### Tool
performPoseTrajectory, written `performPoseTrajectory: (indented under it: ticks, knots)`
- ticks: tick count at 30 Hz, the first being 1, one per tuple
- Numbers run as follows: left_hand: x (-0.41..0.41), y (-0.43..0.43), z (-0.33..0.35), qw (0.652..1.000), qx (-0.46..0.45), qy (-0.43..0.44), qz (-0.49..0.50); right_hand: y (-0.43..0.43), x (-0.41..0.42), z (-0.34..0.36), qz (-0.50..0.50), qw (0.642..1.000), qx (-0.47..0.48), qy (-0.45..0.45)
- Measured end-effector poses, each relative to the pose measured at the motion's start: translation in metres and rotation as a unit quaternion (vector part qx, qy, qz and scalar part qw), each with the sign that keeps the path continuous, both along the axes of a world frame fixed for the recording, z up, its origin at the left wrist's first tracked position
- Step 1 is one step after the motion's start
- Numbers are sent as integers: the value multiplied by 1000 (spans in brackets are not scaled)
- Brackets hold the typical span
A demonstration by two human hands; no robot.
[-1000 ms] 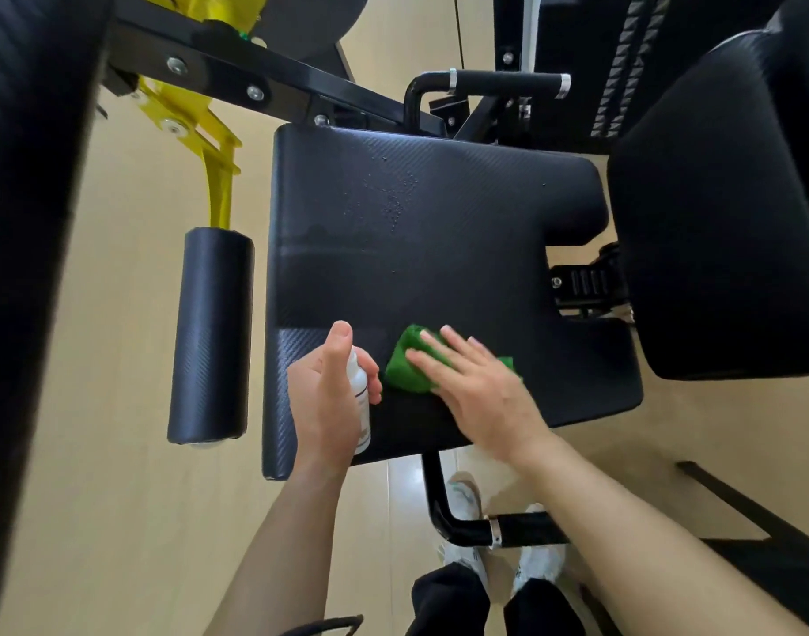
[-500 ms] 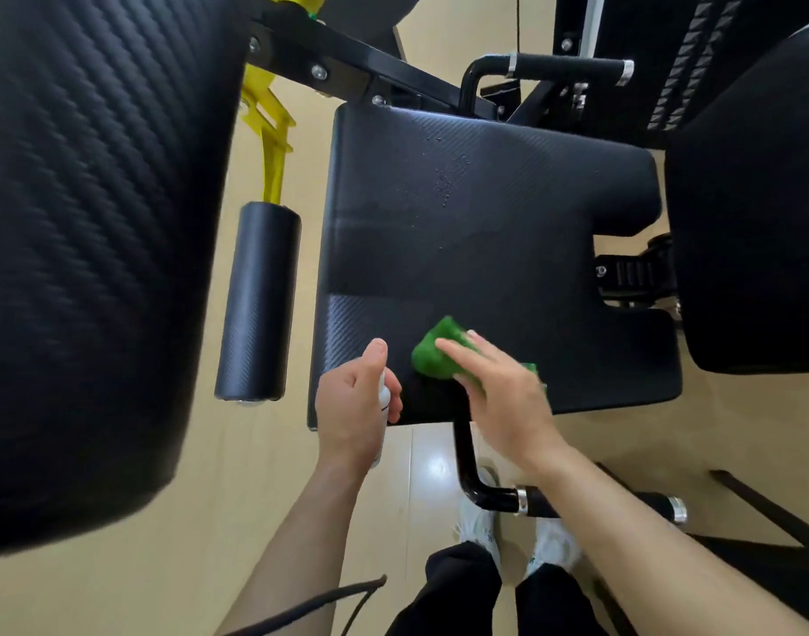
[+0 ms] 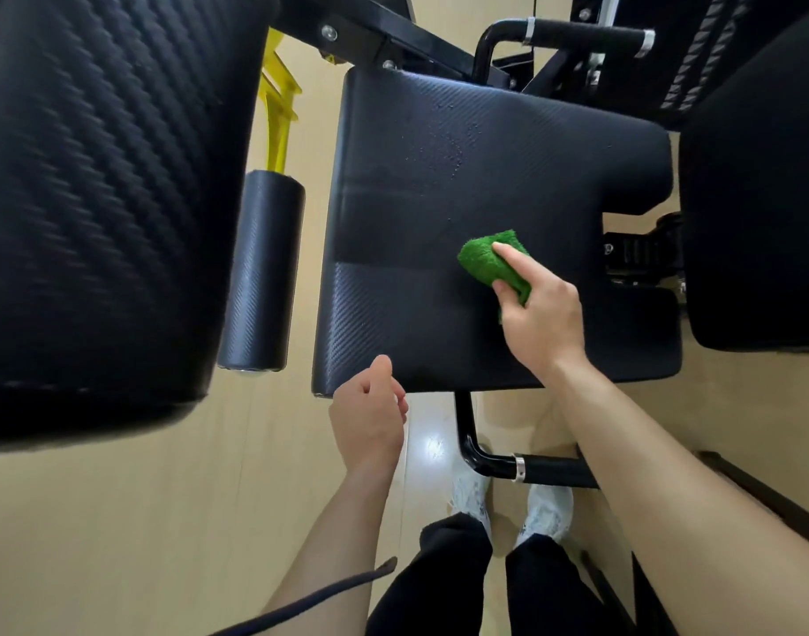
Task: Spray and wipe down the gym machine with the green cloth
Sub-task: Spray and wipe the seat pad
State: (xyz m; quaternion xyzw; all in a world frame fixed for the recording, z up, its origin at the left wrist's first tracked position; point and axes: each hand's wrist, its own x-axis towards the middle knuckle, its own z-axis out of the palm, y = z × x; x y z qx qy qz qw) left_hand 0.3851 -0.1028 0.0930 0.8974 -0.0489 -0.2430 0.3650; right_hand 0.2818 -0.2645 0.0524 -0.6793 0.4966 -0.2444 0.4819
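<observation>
The machine's black seat pad [image 3: 416,199] fills the middle of the head view, with fine spray droplets [image 3: 444,144] on its far part. A folded green cloth [image 3: 483,261] lies on the pad right of centre. My right hand [image 3: 540,314] presses on it, forefinger on top and thumb at its near edge. My left hand [image 3: 368,415] hangs curled just off the pad's near left corner. It shows its back, and the white spray bottle it held a moment ago is hidden behind it.
A large black pad [image 3: 95,199] looms close at the left, with a black roller [image 3: 260,268] on a yellow arm [image 3: 279,117] beside the seat. Another black pad [image 3: 760,222] stands at the right. Black handle bars run above [image 3: 577,34] and below [image 3: 508,461] the seat.
My right hand has slid the green cloth farther up and right across the pad. My left hand has drawn back off the pad's near edge, and the bottle is no longer visible.
</observation>
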Motion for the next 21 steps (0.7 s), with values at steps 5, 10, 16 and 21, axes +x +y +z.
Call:
performPoseTrajectory:
  ticks: [5, 10, 16, 21]
  knots:
    - [7, 5, 1, 1000, 14, -1, -7, -5, 22, 6, -7, 999, -33, -1]
    - [15, 4, 12, 1000, 19, 0, 11, -12, 53, -6, -9, 999, -43, 10]
    - [48, 5, 39, 995, -50, -8, 84, 59, 94, -23, 160, 957, -235, 54]
    - [72, -2, 61, 997, -49, -6, 59, 101, 52, -45, 402, 850, -340, -30]
